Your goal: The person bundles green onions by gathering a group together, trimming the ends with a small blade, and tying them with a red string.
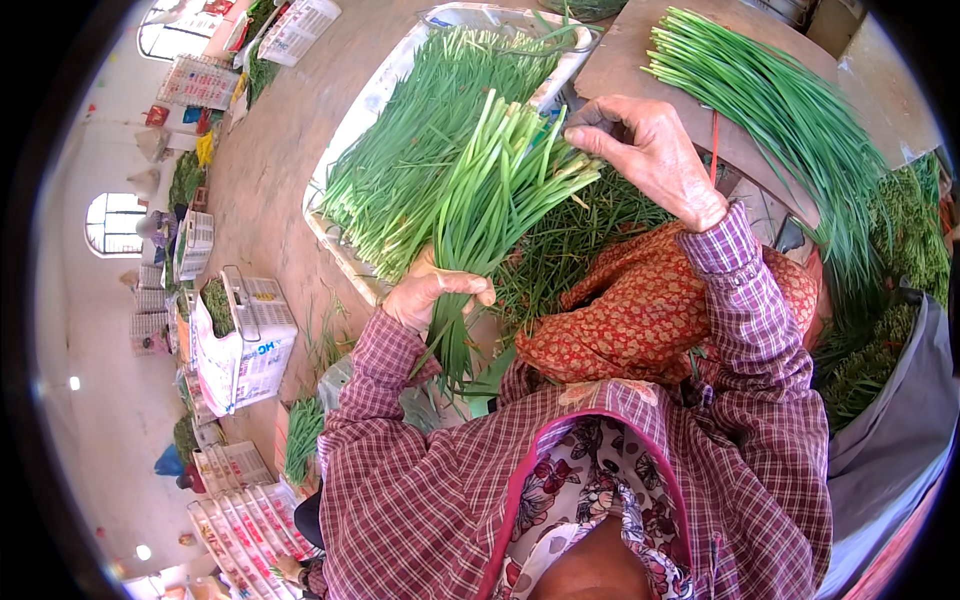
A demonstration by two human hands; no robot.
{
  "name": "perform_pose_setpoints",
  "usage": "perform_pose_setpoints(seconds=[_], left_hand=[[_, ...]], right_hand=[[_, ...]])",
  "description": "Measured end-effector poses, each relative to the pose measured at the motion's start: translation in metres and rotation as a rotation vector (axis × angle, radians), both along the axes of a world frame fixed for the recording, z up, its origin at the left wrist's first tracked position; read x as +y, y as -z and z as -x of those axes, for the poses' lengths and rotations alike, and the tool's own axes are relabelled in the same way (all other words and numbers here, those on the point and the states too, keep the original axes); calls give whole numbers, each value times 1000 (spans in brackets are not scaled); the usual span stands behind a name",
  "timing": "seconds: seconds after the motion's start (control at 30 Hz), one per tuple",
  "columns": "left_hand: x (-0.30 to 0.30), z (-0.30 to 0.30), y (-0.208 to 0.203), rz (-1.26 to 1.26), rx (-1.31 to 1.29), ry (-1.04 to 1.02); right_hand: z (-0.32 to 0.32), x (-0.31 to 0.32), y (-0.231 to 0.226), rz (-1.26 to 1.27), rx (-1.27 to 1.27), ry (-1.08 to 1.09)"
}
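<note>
Green garlic chive bunch (490, 190) is up in the air by the white plastic crate (355, 135), with the left hand (435, 290) wrapped round its leafy part; right hand (645, 150) has thumb and forefinger curled in by the pale ends, though I can't tell if they're pinching a stalk. I'd go for a left grip that's snug but not crushing, since leaves like these probably bruise easily; work the ends with light fingertips, one stray bit at a time; spread the stalks a little so nothing gets missed.
</note>
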State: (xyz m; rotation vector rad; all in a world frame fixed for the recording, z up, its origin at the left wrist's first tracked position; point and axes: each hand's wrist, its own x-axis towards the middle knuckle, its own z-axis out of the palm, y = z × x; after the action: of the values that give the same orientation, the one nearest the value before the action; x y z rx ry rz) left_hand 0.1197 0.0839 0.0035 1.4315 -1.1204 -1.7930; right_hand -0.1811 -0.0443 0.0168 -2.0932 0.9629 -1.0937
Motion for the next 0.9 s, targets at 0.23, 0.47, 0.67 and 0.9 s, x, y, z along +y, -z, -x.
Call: perform_pose_setpoints(seconds=[0.23, 0.47, 0.67, 0.9], left_hand=[[3, -19, 8, -38, 108, 0], [8, -38, 29, -23, 66, -52], [24, -41, 34, -20, 96, -123], [14, -28, 34, -38, 63, -52]], right_hand=[[45, -36, 15, 90, -184, 311], [152, -61, 1, 249, -97, 909], [62, -17, -21, 393, 279, 310], [-12, -10, -16, 250, 55, -2]])
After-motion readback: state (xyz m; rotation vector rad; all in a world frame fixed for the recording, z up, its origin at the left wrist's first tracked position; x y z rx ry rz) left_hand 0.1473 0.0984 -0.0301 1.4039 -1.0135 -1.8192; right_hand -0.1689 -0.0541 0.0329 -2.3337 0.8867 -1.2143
